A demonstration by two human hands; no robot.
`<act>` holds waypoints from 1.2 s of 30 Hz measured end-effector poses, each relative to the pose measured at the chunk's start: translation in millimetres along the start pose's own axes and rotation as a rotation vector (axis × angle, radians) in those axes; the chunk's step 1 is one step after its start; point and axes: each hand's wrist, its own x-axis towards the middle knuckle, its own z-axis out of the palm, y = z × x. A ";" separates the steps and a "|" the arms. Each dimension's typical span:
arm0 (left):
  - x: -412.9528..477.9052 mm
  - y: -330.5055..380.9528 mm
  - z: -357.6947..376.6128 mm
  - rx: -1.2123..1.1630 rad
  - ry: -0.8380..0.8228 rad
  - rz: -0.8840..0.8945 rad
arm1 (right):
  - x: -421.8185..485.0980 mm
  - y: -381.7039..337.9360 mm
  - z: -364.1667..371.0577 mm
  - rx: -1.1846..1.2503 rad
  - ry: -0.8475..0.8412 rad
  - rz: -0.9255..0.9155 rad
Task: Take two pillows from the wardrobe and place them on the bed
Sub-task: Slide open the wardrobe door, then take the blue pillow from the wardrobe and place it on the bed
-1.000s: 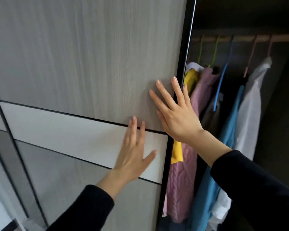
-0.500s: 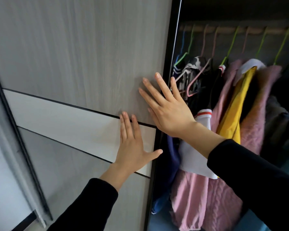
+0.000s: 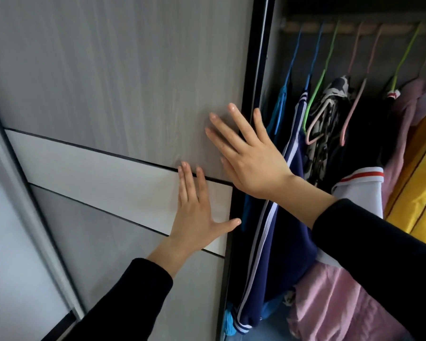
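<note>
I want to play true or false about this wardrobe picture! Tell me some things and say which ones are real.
1. Both hands lie flat on the sliding door. True: the left hand and the right hand press on it with fingers spread.
2. The left hand holds a pillow. False: it holds nothing, and no pillow shows.
3. A yellow garment hangs at the right. True.
4. All the hangers are red. False: the hangers are blue, green and pink.
5. The sleeves are black. True.
</note>
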 end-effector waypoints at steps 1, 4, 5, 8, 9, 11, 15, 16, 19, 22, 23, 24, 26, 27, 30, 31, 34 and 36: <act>0.0 -0.3 1.2 0.001 0.000 0.001 | -0.5 0.8 -0.6 -0.009 -0.012 0.003; 1.0 -1.4 4.7 0.000 -0.010 -0.001 | -2.0 0.2 -3.0 -0.042 -0.054 0.012; 1.1 -2.3 5.6 -0.006 -0.008 0.001 | -2.0 -1.3 -3.2 -0.048 -0.065 0.020; -0.2 -2.5 5.3 -0.009 -0.002 0.018 | -1.9 -5.4 -6.1 -0.073 -0.094 0.043; -0.1 -2.3 5.1 -0.003 0.001 0.026 | -2.3 -5.7 -8.0 -0.084 -0.109 0.045; 0.0 -1.6 4.0 0.009 0.010 0.033 | -5.8 -6.6 -11.8 -0.071 -0.143 0.043; -8.8 -1.9 2.1 -0.021 0.057 0.079 | -34.9 -19.0 -14.8 0.083 -0.142 0.070; -14.4 -0.2 3.6 -0.054 0.063 0.107 | -46.7 -23.1 -15.6 0.123 -0.139 0.097; -44.1 12.4 19.4 -0.192 0.080 0.202 | -92.6 -34.9 -20.6 0.217 -0.165 0.234; -88.9 32.1 47.6 -0.423 0.057 0.223 | -152.1 -48.6 -28.3 0.280 -0.244 0.394; -103.9 38.6 59.0 -0.478 0.025 0.221 | -173.8 -54.1 -30.0 0.299 -0.289 0.445; -118.2 45.0 71.7 -0.501 -0.020 0.227 | -195.5 -59.7 -31.1 0.316 -0.341 0.492; -143.9 58.4 99.5 -0.482 -0.143 0.263 | -238.5 -69.4 -31.7 0.347 -0.467 0.564; -154.7 65.3 113.6 -0.464 -0.217 0.284 | -259.1 -73.3 -31.7 0.362 -0.541 0.583; -178.2 86.5 155.2 -0.382 -0.428 0.342 | -316.9 -80.8 -30.3 0.395 -0.714 0.626; -184.7 93.7 169.1 -0.351 -0.493 0.360 | -335.4 -82.3 -29.0 0.409 -0.753 0.650; -202.6 112.6 210.4 -0.300 -0.657 0.365 | -389.4 -86.3 -20.9 0.457 -0.855 0.724; -216.2 126.0 240.1 -0.297 -0.760 0.321 | -430.7 -85.4 -10.3 0.499 -0.909 0.772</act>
